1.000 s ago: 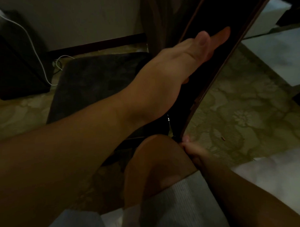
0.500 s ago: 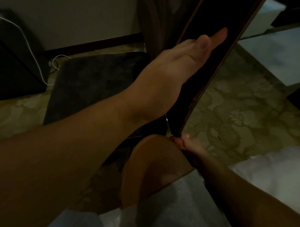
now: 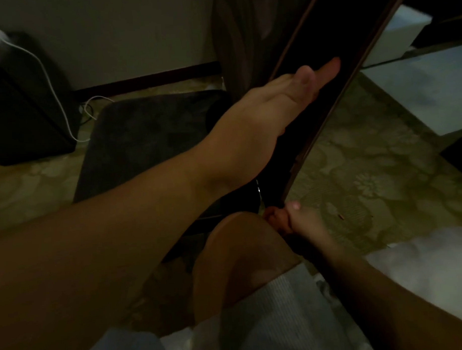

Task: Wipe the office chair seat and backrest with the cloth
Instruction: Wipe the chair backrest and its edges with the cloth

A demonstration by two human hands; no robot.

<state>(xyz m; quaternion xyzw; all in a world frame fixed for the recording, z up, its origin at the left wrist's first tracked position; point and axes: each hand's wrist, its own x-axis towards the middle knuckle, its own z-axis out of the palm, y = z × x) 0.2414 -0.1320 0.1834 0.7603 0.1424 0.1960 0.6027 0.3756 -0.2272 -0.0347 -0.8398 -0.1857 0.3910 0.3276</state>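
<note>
1. The office chair takes up the middle of the view. Its seat [image 3: 150, 141] is a dark, padded square at the centre left, low over the patterned floor [image 3: 355, 165]. Its backrest [image 3: 333, 66] is a dark panel with a thin brown edge, running diagonally from the top right down to the near centre.
2. The left hand [image 3: 262, 116] lies flat against the backrest's dark face, fingers straight and together, thumb alongside, curled round nothing.
3. The right hand [image 3: 291, 220] is at the backrest's lower end, just beside the person's bare knee [image 3: 242, 242]. Its fingers look bunched there with the thumb on top, but the light is too dim to tell what they pinch, or whether a cloth is in them. No cloth is plainly visible.
4. Handling, as a judgement: the backrest reads as a stiff, flat board that will not give under pressure, so a flat palm suits it. An office chair may swivel or roll, so 1 hand should steady the frame at an edge while the other wipes.
5. The seat looks soft and fabric-covered, so it will drag on a cloth and dent slightly. Long strokes with light pressure should serve.
6. A cloth would be limp and light, so it is best bunched under the palm.
7. At the far left, a white cable [image 3: 51, 84] runs down a dark box [image 3: 21, 116].
</note>
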